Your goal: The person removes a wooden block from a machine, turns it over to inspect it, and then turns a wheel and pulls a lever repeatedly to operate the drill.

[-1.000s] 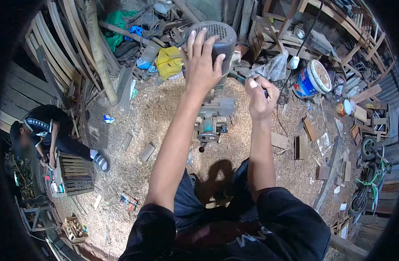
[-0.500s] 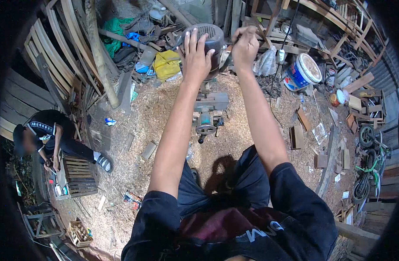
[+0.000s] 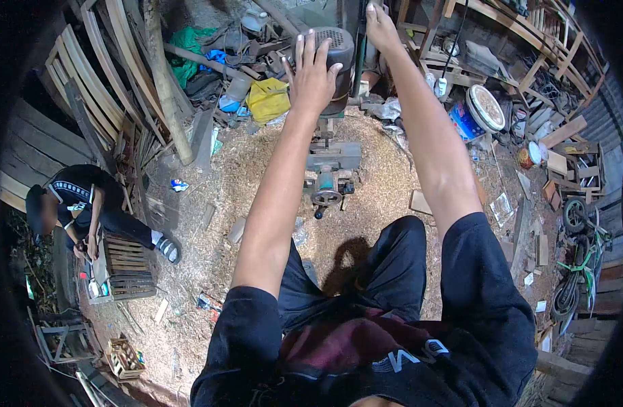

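Note:
A dark cylindrical motor housing (image 3: 340, 57) with a perforated top stands at the top centre. My left hand (image 3: 313, 78) lies against its near left side with the fingers spread. To the right of the housing, my right hand (image 3: 381, 28) is raised with its fingers curled, close to a dark upright bar; what it holds, if anything, is too small to make out. Below the housing are the machine's grey metal vise (image 3: 333, 156) and a round handwheel (image 3: 326, 197) with a dark knob.
At the left a person (image 3: 77, 200) sits bent over a slatted wooden crate (image 3: 129, 264). Curved wooden pieces (image 3: 87, 85) lean behind them. A bucket (image 3: 486, 108) stands at the right, near a small bike (image 3: 575, 271). Sawdust and wood offcuts cover the floor.
My right hand has moved up, away from beside the housing towards the top edge. My left hand stays on the housing. The view has shifted slightly.

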A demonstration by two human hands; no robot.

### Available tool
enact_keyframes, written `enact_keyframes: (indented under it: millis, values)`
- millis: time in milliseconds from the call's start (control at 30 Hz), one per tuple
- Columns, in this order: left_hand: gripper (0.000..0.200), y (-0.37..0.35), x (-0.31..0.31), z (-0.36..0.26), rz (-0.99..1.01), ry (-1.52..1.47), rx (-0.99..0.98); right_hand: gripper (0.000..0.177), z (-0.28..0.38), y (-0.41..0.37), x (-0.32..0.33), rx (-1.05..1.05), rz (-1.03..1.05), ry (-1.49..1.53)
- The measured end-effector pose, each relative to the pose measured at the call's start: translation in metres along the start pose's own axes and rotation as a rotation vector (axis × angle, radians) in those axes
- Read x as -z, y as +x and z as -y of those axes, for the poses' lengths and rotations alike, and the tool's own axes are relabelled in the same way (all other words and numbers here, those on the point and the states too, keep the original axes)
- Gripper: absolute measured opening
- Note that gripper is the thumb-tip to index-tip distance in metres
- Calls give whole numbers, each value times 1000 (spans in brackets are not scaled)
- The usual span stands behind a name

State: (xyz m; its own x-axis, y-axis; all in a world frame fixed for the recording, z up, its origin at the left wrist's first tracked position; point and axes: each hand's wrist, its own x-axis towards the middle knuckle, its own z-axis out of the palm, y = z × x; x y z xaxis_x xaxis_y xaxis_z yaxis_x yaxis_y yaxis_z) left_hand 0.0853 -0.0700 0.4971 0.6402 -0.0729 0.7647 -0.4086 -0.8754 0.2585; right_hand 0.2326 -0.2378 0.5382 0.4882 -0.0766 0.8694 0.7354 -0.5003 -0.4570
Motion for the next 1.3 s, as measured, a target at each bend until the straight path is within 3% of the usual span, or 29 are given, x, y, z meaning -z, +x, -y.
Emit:
enact_keyframes:
  millis: [33,133,200,300,333,367,400,433,467,533,567,667,767,800,900,1000,1100,1200,1300]
  values:
    - [58,0,2,-1,-1,3,6,45,-7,-6,8,-163,176,-93]
    - [62,-7,4,-2,-24,-15,25,44,-16,-58,12,-186,161,-20]
    - [66,-26,5,3,-69,-55,34,38,-9,-113,21,-338,127,47]
    - [68,-99,-2,25,-6,-159,166,32,-21,-227,24,-386,200,63]
    - [68,-136,-15,39,35,-208,245,30,-38,-279,17,-574,300,-35]
    - [68,-172,-27,52,195,-163,338,28,-35,-325,14,-651,376,21]
    - [69,-211,-39,62,363,-118,434,26,-18,-352,21,-656,590,-71]
    - [69,-246,-52,70,469,-158,569,31,-36,-399,14,-626,823,-91]
    - [69,-277,-67,77,573,-201,701,36,-33,-431,10,-577,910,-125]
    - [85,-333,-93,86,691,-51,670,50,-15,-473,10,-443,1050,-86]
    - [90,-341,-91,80,774,-39,704,58,-9,-484,8,-356,1099,-13]
    - [111,-348,-86,62,1018,18,740,57,15,-477,6,-514,1151,-102]
    - [116,-358,-104,68,1162,-111,842,49,6,-473,-1,-605,1301,-96]
    - [121,-358,-106,68,1144,-18,771,38,10,-476,-2,-574,1216,-108]
    - [114,-360,-110,75,1193,-46,816,34,12,-479,-10,-721,1279,-194]
    - [101,-367,-121,82,1230,-31,774,34,6,-491,-12,-816,1172,-176]
    - [89,-376,-133,77,1134,-30,805,35,-9,-499,-18,-881,1238,-128]
    - [79,-378,-132,76,1103,-26,795,35,-6,-497,-20,-1030,1176,-136]
    - [80,-379,-123,93,1160,-109,729,39,-2,-493,-22,-776,1356,-237]
